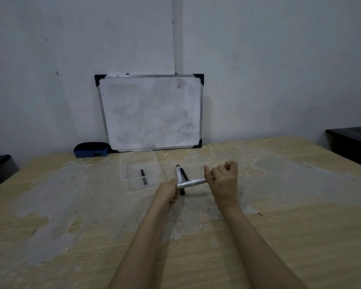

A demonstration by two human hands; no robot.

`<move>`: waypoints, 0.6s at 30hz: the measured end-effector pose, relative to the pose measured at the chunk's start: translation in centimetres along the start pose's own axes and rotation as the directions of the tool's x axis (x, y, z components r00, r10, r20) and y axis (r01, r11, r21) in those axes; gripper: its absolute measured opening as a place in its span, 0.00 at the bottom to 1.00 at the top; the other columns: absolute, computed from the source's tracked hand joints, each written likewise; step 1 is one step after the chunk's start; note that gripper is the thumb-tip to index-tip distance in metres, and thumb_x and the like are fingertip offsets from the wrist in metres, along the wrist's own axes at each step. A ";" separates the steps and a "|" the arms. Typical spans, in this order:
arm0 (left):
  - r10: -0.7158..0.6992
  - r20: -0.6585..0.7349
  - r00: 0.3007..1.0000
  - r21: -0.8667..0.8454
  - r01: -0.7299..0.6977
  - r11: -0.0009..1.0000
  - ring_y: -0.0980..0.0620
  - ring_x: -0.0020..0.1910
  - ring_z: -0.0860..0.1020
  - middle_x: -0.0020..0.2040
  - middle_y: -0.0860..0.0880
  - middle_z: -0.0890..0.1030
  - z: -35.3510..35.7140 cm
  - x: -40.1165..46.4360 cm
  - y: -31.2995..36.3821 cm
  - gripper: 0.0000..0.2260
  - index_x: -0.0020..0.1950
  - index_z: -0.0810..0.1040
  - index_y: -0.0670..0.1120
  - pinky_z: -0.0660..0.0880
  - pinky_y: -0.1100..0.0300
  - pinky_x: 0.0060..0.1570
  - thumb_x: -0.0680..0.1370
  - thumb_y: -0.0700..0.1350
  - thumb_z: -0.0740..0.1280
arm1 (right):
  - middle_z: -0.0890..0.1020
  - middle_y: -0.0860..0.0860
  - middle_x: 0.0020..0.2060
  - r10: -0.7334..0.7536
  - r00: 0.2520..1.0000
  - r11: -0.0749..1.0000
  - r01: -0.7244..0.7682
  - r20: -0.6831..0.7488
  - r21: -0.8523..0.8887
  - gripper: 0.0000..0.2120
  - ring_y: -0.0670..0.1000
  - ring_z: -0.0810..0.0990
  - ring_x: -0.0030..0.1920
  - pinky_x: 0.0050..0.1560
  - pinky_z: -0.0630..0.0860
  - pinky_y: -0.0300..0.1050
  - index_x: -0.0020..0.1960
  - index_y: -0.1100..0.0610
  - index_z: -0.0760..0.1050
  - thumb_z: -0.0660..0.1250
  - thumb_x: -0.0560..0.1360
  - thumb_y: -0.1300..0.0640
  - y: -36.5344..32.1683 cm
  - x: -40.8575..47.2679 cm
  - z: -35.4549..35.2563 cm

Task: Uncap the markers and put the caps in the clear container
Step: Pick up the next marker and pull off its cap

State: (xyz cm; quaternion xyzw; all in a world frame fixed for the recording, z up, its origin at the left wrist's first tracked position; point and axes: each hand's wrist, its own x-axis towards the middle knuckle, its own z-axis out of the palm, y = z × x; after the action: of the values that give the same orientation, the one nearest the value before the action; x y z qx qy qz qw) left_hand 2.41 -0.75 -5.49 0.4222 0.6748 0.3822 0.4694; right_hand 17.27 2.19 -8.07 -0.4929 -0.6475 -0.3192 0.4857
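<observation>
container left of markers | cap in container | whiteboard behind

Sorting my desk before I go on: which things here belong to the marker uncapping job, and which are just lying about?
Job: held marker; two markers on the table; clear container; black piece inside it, probably a cap.
Lying about: whiteboard; blue eraser.

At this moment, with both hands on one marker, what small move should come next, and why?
Probably pull the hands apart: the left hand and right hand grip opposite ends of one marker, and the clear container holds just one dark piece.
</observation>
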 end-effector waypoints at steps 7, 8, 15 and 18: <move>0.483 -0.133 0.865 0.379 -0.406 0.832 0.47 0.30 0.70 0.26 0.48 0.70 -0.2 -0.6 -0.2 0.24 0.28 0.67 0.44 0.63 0.58 0.32 0.82 0.51 0.50 | 0.73 0.59 0.18 0.327 0.862 0.908 -0.401 0.388 0.124 0.27 0.52 0.67 0.29 0.37 0.66 0.45 0.27 0.65 0.78 0.55 0.77 0.52 -0.8 0.1 -1.5; 0.581 -0.096 0.808 0.458 -0.483 0.747 0.48 0.30 0.70 0.26 0.50 0.69 -0.1 -1.1 -0.3 0.23 0.30 0.68 0.46 0.63 0.58 0.30 0.82 0.52 0.50 | 0.70 0.58 0.19 0.383 0.774 0.859 -0.500 0.505 0.114 0.28 0.53 0.66 0.29 0.36 0.65 0.45 0.28 0.64 0.77 0.53 0.78 0.50 -0.7 0.1 -1.5; 0.753 -0.085 0.652 0.595 -0.573 0.563 0.50 0.31 0.73 0.29 0.54 0.68 0.0 -1.4 -1.0 0.14 0.39 0.65 0.47 0.65 0.58 0.31 0.82 0.49 0.51 | 0.65 0.52 0.21 0.425 0.546 0.735 -0.674 0.722 0.077 0.28 0.54 0.67 0.27 0.30 0.61 0.45 0.20 0.54 0.61 0.54 0.78 0.49 0.4 -0.2 -0.8; 0.683 -0.111 0.722 0.642 -0.472 0.604 0.42 0.37 0.77 0.29 0.48 0.70 0.1 -1.5 -0.9 0.17 0.36 0.68 0.44 0.64 0.57 0.33 0.82 0.47 0.50 | 0.64 0.52 0.20 0.420 0.621 0.764 -0.635 0.662 0.111 0.29 0.54 0.68 0.28 0.33 0.65 0.47 0.19 0.55 0.62 0.54 0.79 0.49 -0.2 -0.2 -1.2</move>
State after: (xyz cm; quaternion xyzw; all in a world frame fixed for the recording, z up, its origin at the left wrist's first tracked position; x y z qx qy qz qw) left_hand 2.63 -2.44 -5.92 0.6662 0.6508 0.3618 0.0413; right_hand 17.49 1.06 -7.85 -0.6478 -0.6334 0.1290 0.4031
